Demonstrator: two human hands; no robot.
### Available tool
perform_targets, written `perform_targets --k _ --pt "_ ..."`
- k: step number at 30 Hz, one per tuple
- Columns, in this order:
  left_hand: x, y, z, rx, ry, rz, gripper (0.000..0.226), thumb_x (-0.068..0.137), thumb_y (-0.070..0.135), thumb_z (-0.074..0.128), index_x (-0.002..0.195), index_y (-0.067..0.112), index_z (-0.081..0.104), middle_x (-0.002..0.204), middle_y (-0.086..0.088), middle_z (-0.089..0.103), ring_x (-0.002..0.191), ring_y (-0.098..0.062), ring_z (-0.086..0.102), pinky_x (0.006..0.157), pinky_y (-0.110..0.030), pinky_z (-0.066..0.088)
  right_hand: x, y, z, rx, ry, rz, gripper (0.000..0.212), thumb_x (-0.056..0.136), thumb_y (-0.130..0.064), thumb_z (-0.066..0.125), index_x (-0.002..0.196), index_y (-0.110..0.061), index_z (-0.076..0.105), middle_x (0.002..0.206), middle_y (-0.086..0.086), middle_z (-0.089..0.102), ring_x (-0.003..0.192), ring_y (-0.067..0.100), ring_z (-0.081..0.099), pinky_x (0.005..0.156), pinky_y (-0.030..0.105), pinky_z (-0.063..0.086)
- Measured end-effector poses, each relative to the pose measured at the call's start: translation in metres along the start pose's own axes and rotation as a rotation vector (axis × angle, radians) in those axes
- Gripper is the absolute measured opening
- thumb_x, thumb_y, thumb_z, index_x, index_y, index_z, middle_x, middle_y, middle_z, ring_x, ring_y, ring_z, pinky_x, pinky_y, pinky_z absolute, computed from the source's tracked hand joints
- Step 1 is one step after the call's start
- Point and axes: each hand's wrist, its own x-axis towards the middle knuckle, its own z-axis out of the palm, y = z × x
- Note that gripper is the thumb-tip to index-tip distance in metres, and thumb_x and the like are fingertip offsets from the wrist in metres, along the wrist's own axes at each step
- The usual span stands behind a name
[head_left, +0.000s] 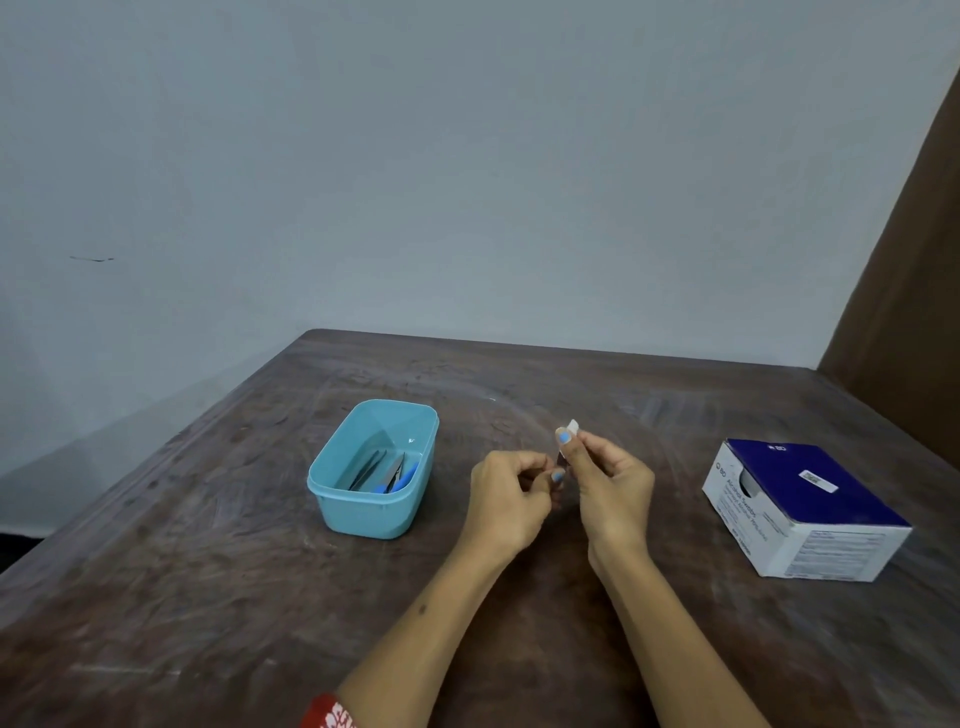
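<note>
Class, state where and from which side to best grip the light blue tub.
Probably its rim, across the narrow width, from above: the light blue tub stands upright and open, and the metal tools lie low inside, clear of the rim.

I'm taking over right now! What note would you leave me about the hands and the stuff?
Left hand: pinches the lower end of the small white packet.
Right hand: pinches its upper end, held up over the table.
Things: swab box stands on the right; blue tub on the left, with metal tools inside.
Done: a packet is held in both hands.
Left: probably tearing it open; whether it is torn yet cannot be seen.
</note>
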Motion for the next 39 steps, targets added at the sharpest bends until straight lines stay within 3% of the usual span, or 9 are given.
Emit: perform_targets --k 6,9,14,20,25,28,31,35,39 --pt "0.0034 -0.0041 -0.0020 0.000 0.082 0.014 0.020 0.088 0.005 0.058 0.098 0.015 0.073 0.082 0.002 0.073 0.073 -0.007 0.069 0.071 -0.023 0.058 -0.0024 0.0038 0.0015 -0.067 -0.078 0.007 0.011 0.079 -0.013 0.073 0.079 -0.002 0.073 0.069 0.010 0.069 0.061 0.007 0.064 0.053 0.014 0.049" --pt "0.0021 -0.0012 -0.0007 0.005 0.042 0.018 0.017 0.088 0.006 0.059 0.095 0.014 0.072 0.081 0.002 0.071 0.072 -0.007 0.069 0.070 -0.020 0.058 -0.0006 0.0014 -0.0005 -0.030 -0.037 -0.015 0.010 0.078 -0.015 0.075 0.082 -0.006 0.073 0.068 0.008 0.070 0.060 0.005 0.065 0.053 0.014 0.049" --pt "0.0039 -0.0048 -0.0035 0.004 0.121 0.047 0.021 0.088 0.007 0.058 0.100 0.017 0.072 0.081 0.003 0.073 0.072 -0.006 0.069 0.071 -0.021 0.057 -0.0025 0.0039 0.0010 -0.081 -0.136 -0.001 0.006 0.079 -0.014 0.073 0.079 -0.008 0.075 0.074 0.010 0.072 0.068 0.009 0.066 0.060 0.015 0.051" --pt "0.0021 -0.0038 0.0001 0.000 0.027 0.024 0.015 0.087 0.008 0.061 0.095 0.013 0.072 0.079 0.002 0.071 0.070 -0.007 0.068 0.070 -0.018 0.056 0.0035 0.0015 -0.0008 -0.030 -0.013 -0.033 0.004 0.079 -0.020 0.073 0.082 -0.018 0.074 0.074 0.002 0.072 0.071 0.007 0.067 0.066 0.018 0.054" --pt "0.0033 -0.0056 -0.0026 -0.045 0.135 0.046 0.019 0.088 0.007 0.059 0.101 0.014 0.072 0.082 0.003 0.072 0.070 -0.004 0.069 0.069 -0.017 0.057 -0.0019 0.0061 0.0014 -0.100 -0.150 -0.014 0.009 0.082 -0.017 0.070 0.076 -0.013 0.075 0.074 0.007 0.073 0.073 0.012 0.068 0.069 0.022 0.055" --pt "0.0043 -0.0058 -0.0017 -0.040 0.086 0.040 0.017 0.088 0.007 0.059 0.098 0.012 0.072 0.079 0.003 0.071 0.070 -0.005 0.069 0.071 -0.021 0.058 0.0012 0.0064 -0.0005 -0.087 -0.120 -0.010 0.010 0.082 -0.019 0.070 0.086 -0.012 0.075 0.078 0.006 0.073 0.077 0.012 0.068 0.073 0.026 0.055" --pt "0.0037 -0.0048 0.0006 -0.052 0.070 0.038 0.016 0.088 0.007 0.060 0.097 0.009 0.072 0.077 0.001 0.071 0.067 -0.006 0.069 0.070 -0.021 0.058 0.0052 0.0072 -0.0015 -0.104 -0.015 -0.056 0.023 0.076 -0.021 0.076 0.099 -0.019 0.072 0.087 -0.003 0.072 0.079 0.006 0.067 0.071 0.020 0.053" --pt "0.0037 -0.0041 0.0017 -0.086 0.085 0.035 0.017 0.088 0.006 0.060 0.100 0.006 0.072 0.079 -0.001 0.072 0.066 -0.006 0.069 0.068 -0.018 0.057 0.0041 0.0059 0.0002 -0.120 0.058 -0.097 0.017 0.070 -0.020 0.081 0.079 -0.013 0.068 0.074 0.000 0.069 0.068 0.009 0.064 0.061 0.020 0.052" --pt "0.0045 -0.0041 -0.0009 -0.092 0.099 0.027 0.018 0.087 0.007 0.061 0.102 0.007 0.071 0.080 -0.004 0.073 0.066 -0.007 0.069 0.067 -0.017 0.057 0.0036 0.0087 -0.0010 -0.122 0.000 -0.086 0.009 0.073 -0.018 0.078 0.078 -0.013 0.073 0.068 -0.002 0.071 0.066 0.008 0.066 0.062 0.023 0.054"
